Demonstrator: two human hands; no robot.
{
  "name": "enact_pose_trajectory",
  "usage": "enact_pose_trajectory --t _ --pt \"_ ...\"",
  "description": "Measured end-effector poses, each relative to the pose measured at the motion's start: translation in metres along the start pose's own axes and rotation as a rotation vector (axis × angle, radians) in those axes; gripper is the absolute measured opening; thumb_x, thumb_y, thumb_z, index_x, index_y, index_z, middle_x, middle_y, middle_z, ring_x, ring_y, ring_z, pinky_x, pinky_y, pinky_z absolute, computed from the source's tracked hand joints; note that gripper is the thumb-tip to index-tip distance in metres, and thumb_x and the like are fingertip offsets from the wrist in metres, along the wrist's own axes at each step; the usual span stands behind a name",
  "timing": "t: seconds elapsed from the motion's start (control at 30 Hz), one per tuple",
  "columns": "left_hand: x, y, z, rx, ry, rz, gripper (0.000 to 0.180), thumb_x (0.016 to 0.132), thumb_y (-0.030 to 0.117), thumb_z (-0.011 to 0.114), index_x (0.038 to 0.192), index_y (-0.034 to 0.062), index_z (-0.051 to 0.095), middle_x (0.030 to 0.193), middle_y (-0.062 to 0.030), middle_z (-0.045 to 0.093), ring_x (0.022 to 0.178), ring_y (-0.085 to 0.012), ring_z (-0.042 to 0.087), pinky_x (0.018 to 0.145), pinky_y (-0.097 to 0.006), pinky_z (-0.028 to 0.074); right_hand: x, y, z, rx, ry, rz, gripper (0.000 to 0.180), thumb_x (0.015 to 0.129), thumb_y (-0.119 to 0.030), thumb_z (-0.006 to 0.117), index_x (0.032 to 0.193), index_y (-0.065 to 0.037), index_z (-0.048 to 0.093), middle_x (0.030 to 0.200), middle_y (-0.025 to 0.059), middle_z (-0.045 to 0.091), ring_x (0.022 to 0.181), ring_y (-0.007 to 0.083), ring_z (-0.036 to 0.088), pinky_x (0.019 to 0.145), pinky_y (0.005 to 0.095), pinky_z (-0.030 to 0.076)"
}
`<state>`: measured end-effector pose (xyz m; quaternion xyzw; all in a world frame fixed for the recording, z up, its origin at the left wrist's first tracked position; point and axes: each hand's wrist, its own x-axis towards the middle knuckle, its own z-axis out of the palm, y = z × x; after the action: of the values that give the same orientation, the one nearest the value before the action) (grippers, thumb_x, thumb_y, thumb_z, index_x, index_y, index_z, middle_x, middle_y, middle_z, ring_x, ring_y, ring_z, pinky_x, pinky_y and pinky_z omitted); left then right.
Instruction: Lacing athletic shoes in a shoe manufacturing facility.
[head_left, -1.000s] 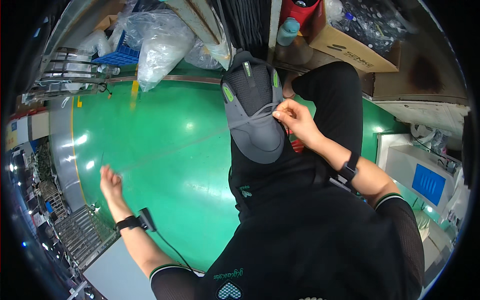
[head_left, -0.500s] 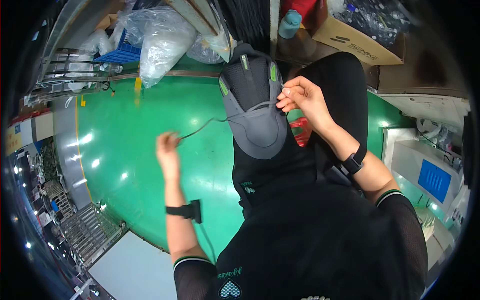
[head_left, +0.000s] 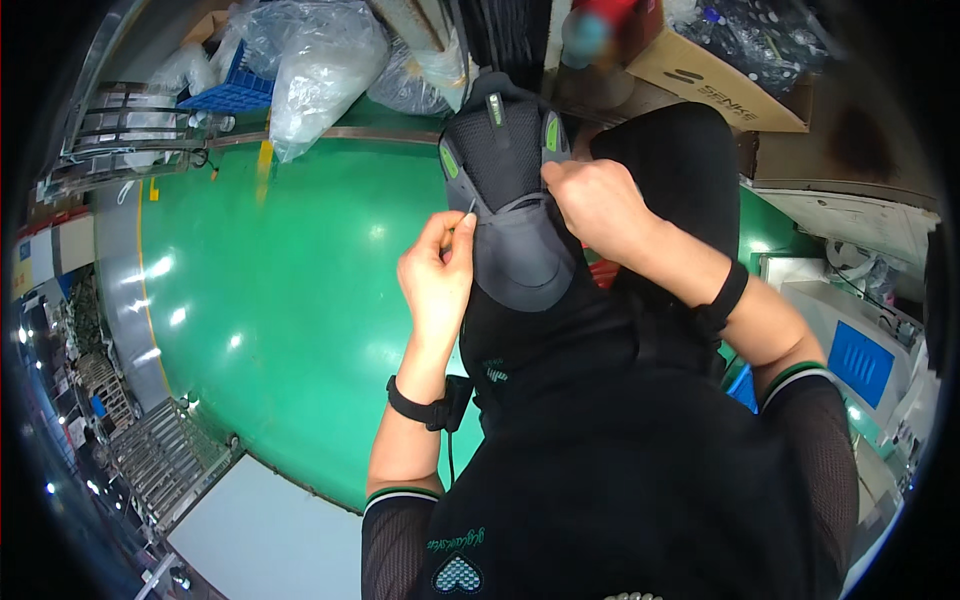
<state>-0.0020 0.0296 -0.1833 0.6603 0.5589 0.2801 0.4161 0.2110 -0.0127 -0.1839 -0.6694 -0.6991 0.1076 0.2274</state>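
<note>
Head view looks down on one dark grey shoe (head_left: 515, 200) with green accents, resting on the person's lap just above the knees, its sole end pointing to the far side. Two hands work on it. The left hand (head_left: 437, 280) has its fingers pinched shut on one thin lace end (head_left: 462, 218) at the shoe's left edge. The right hand (head_left: 598, 205) is curled closed over the shoe's right side; whether it grips a lace I cannot tell. Each wrist carries one black band, two altogether. Left of the shoe spreads the green floor (head_left: 280, 290). Far off lie clear plastic bags (head_left: 320, 60), one blue crate (head_left: 235, 95) and one cardboard box (head_left: 720, 80).
</note>
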Motion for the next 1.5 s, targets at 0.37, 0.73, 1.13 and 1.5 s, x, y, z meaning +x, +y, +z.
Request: enact_pose_trajectory --t 0.37,0.73,1.13,1.5 --pt "0.006 0.012 -0.002 0.436 0.002 0.147 0.012 0.087 0.02 0.067 0.083 0.009 0.069 0.056 -0.001 0.054 0.048 -0.0107 0.047 0.049 -0.028 0.038 0.008 0.03 -0.031 -0.077 -0.148 -0.278 0.034 0.071 -0.018 0.074 0.096 -0.008 0.053 0.093 0.0059 0.056 0.08 0.0252 0.063 0.058 0.0355 0.05" --pt "0.062 0.019 -0.017 -0.429 -0.67 -0.656 0.018 0.089 0.016 0.061 0.076 0.0039 0.062 0.056 0.0097 0.035 0.05 -0.0029 0.025 0.047 -0.023 0.018 0.061 0.04 -0.031 -0.194 -0.307 -0.819 0.023 0.06 -0.019 0.074 0.076 -0.009 0.062 0.085 -0.0008 0.056 0.095 0.017 0.052 0.085 0.0325 0.038" --pt "0.093 0.051 -0.022 0.677 -0.525 1.144 0.021 0.068 0.017 0.075 0.084 0.009 0.064 0.093 -0.0049 0.059 0.102 -0.0237 0.054 0.087 -0.039 0.041 0.088 0.017 -0.025 -0.284 -0.849 -0.436 0.015 0.079 -0.021 0.067 0.073 -0.008 0.072 0.082 0.0029 0.065 0.091 0.0221 0.057 0.081 0.0367 0.04" --pt "0.103 0.039 -0.008 0.615 -0.644 0.601 0.005 0.075 0.012 0.067 0.078 0.0077 0.069 0.071 -0.0044 0.055 0.08 -0.0225 0.05 0.075 -0.036 0.04 0.048 0.029 -0.012 0.141 -0.239 -0.321 0.012 0.075 -0.019 0.069 0.069 -0.009 0.066 0.074 0.0015 0.055 0.084 0.0212 0.052 0.08 0.0369 0.037"
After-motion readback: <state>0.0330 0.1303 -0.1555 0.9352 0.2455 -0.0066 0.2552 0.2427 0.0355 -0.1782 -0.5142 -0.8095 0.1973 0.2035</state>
